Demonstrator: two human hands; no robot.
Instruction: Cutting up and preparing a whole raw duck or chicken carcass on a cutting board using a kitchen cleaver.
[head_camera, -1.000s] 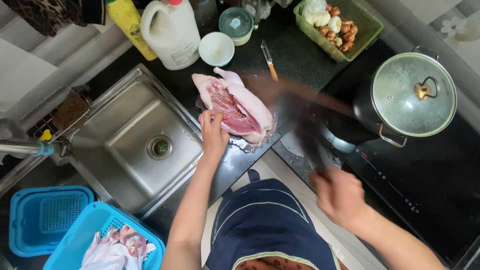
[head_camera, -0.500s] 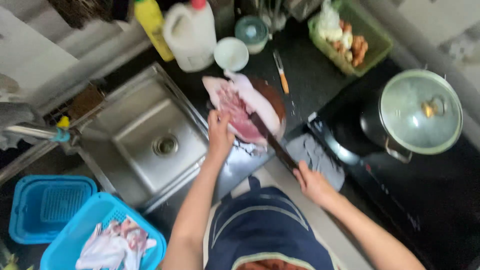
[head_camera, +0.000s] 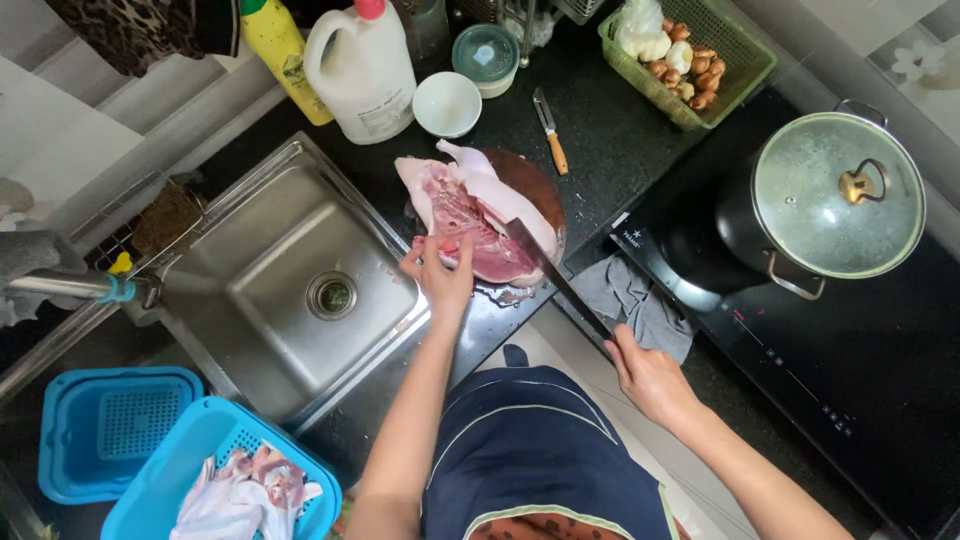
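Pinning raw poultry carcass (head_camera: 480, 215) on round board (head_camera: 535, 185) with left hand (head_camera: 440, 272), fingers spread flat. Right hand (head_camera: 650, 375) clenched round cleaver (head_camera: 555, 275), blade at carcass five o'clock edge. Carcass mostly whole; chopping barely begun. Sink (head_camera: 270, 290) at nine o'clock.

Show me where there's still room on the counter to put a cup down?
Bare dark counter lies between the small knife and the green basket. The sink basin is bare too. It is crowded at the back by the white jug, white bowl, and the meat.
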